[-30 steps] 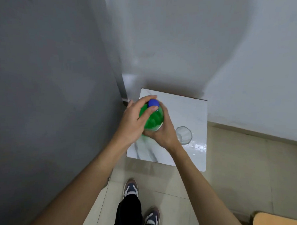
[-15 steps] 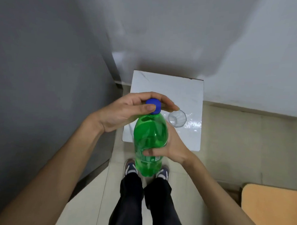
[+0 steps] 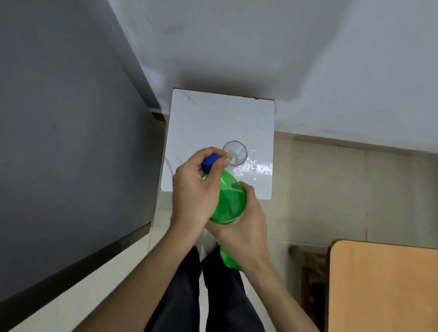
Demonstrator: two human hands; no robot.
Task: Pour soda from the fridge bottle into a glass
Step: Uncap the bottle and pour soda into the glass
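A: Left of frame?
B: One grey fridge (image 3: 58,133), side panel only, filling the left third from top to lower left.

A: Centre, left part?
B: One left hand (image 3: 194,187), closed around a blue cap (image 3: 210,162). Fingers (image 3: 214,153) curl over the cap's top; the thumb lies along its right side.

A: The bottle?
B: One green bottle (image 3: 230,199), held in the air at centre frame, tilted so the cap points to the upper left. Cap on. Its neck overlaps the table's near edge in the picture; its base shows below the right wrist, above dark trousers (image 3: 207,303).

A: Right of that?
B: One right hand (image 3: 240,227), wrapped around the bottle's body from below and the right, thumb on top.

A: The table?
B: One white table (image 3: 222,120), marble-look, upper centre, against a white wall (image 3: 268,42). Wet or glossy patch at its lower right.

A: The glass?
B: One clear glass (image 3: 235,152), upright on the table, just past the left fingertips in the picture. No liquid visible in it.

A: Far right?
B: One wooden top (image 3: 385,296), lower right corner. Tiled floor (image 3: 324,190) between it and the table.
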